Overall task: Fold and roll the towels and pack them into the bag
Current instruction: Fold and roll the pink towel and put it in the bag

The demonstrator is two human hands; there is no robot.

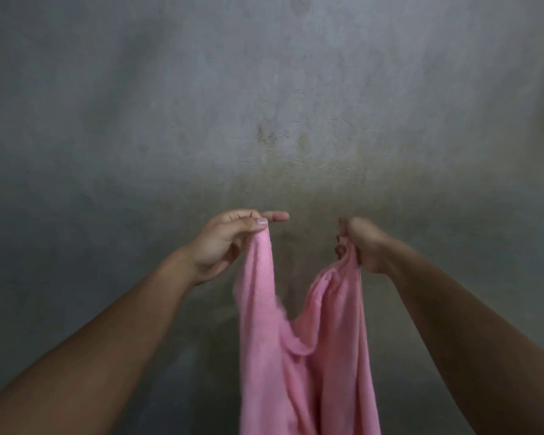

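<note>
- Left forearm (91, 334): nearest the camera, entering from the lower left corner and rising toward the centre of the view.
- Left hand (223, 243): pinches one upper corner of the pink towel (296, 372) between thumb and forefinger. The forefinger lies straight and points toward the other hand.
- Pink towel: held in the air, hanging straight down from both hands, with its long axis vertical. Its lower part runs out of the bottom of the view.
- Pink towel, top edge: slack, sagging in a deep U between the two grips. The cloth below is bunched into loose vertical folds rather than spread flat.
- Right hand (361, 246): fingers curled round the other upper corner, gripping a gathered bunch of cloth. The hand is blurred, so single fingers cannot be told apart.
- Right forearm (468, 324): enters from the lower right, mirroring the left.
- Governing relation: the hands sit at about the same height, near each other with a gap between them, and the towel lies below both. Neither hand is nearer, as each holds a corner.
- Judged step: opening the towel before the first fold. Drawing the hands apart sideways would likely tauten the top edge.
- Grey wall (264, 89): fills the background. Neither a bag nor a tabletop is in view.
</note>
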